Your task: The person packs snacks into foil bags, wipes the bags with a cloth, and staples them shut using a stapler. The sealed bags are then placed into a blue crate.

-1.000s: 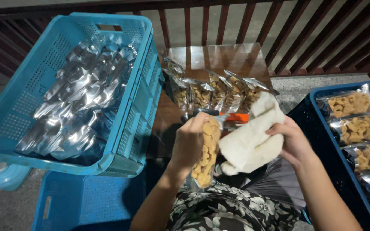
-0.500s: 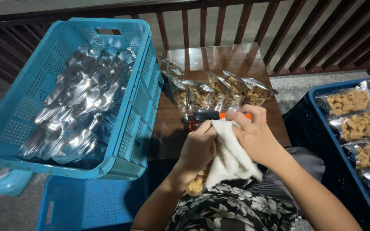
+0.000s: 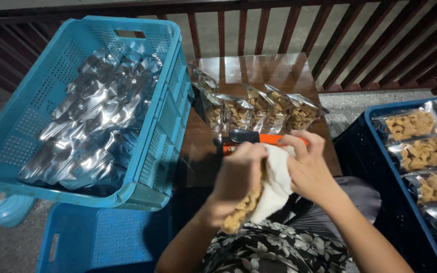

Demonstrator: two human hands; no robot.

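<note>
- The left hand (image 3: pixel 238 174) is closed around a snack bag (image 3: pixel 243 208) in the middle, low down.
- The bag's long side runs from 1 o'clock down to 7 o'clock, with its low end over the lap.
- The right hand (image 3: pixel 307 167) squeezes a white cloth (image 3: pixel 276 184) against the bag.
- More snack bags (image 3: pixel 259 112) stand at 12 o'clock on the brown table (image 3: pixel 259 71).

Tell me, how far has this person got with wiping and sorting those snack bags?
Looks done: filled snack bags lie in the dark blue crate at right. In hand: the left hand grips one snack bag while the right hand presses a white cloth against it. Seemingly left: a row of filled bags on the wooden table, and a heap of silver pouches in the light blue crate.
</note>
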